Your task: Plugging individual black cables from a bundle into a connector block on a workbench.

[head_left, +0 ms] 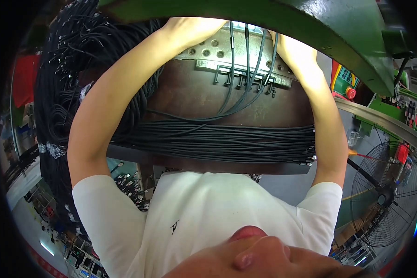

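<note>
A green machine frame [282, 21] arches over the far side, and a great heap of black cables [97, 44] crowds the left, perhaps kept there to be within reach. The dark brown counter [185, 92] lies between, with a flat bundle of cables [217, 141] along its near edge, probably laid parallel so the ends stay together and untangled. Beyond sits a drilled metal plate [204, 48]; the left hand [197, 30] and right hand [289, 46] reach in at either side of it, under the frame. A slotted rail [208, 66] fixed at its near edge seems meant to keep strands apart: four thin cables [248, 55] run through it, then curve left across the counter. Their far ends are hidden beneath the frame, as are the fingers, so I cannot tell whether these are spread, pressed together or pinching a cable.
</note>
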The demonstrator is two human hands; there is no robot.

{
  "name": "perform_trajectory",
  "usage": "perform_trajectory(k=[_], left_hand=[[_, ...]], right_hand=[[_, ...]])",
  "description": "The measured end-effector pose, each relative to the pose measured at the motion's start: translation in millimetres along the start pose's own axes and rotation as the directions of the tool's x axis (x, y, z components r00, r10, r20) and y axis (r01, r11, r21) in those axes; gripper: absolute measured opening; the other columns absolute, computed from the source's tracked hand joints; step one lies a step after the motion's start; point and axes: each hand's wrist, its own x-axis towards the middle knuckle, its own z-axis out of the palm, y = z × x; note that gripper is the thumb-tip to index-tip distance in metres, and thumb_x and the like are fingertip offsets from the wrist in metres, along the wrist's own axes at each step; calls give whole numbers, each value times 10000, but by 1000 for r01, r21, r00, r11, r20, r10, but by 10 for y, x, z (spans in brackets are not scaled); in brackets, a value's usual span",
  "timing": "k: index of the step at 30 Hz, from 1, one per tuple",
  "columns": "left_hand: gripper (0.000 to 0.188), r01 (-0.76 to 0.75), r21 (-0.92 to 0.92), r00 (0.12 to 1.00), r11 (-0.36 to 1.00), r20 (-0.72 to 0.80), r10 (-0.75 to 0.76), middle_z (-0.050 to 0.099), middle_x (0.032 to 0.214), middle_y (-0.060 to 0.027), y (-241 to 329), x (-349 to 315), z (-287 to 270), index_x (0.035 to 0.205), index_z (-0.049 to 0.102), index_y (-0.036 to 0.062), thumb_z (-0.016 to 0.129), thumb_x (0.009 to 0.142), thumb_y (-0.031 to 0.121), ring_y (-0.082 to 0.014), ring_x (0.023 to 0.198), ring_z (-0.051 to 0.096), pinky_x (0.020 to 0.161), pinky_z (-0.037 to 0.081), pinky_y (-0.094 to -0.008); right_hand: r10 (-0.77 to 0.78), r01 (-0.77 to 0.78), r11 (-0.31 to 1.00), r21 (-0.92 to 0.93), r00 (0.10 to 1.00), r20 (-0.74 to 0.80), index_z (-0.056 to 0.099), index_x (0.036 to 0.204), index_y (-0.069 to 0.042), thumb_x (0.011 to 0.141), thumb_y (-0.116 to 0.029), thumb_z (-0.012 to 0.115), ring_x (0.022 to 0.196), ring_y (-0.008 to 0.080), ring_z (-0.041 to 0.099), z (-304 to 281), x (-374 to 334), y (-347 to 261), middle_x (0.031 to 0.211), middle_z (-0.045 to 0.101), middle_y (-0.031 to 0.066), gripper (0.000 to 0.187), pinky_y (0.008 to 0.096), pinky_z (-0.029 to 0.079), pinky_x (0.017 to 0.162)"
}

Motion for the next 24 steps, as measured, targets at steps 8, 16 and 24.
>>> perform_trajectory(k=[8,16,24], left_hand=[[221,-104,92,980,990,-162,118,679,923,-110,-227,65,68,997,668,51,580,872,211,-272,817,649,732,521,-374],[227,-78,162,981,984,-163,105,678,924,-115,-212,38,71,998,668,51,580,872,218,-277,826,648,738,520,-378],[234,-75,230,984,970,-138,109,678,925,-120,-174,30,74,1000,668,51,580,871,226,-281,834,647,744,519,-382]], right_hand=[[-70,68,997,-26,992,-107,679,836,-65,799,-216,672,610,297,614,17,-23,-1,706,637,120,156,385,498,565],[-212,213,977,-32,928,-306,689,866,-69,787,-188,670,675,276,620,94,-80,204,758,651,100,144,378,501,629],[-85,127,983,129,953,-290,692,885,-64,795,-205,671,727,270,633,159,-128,211,792,664,104,169,383,508,671]])
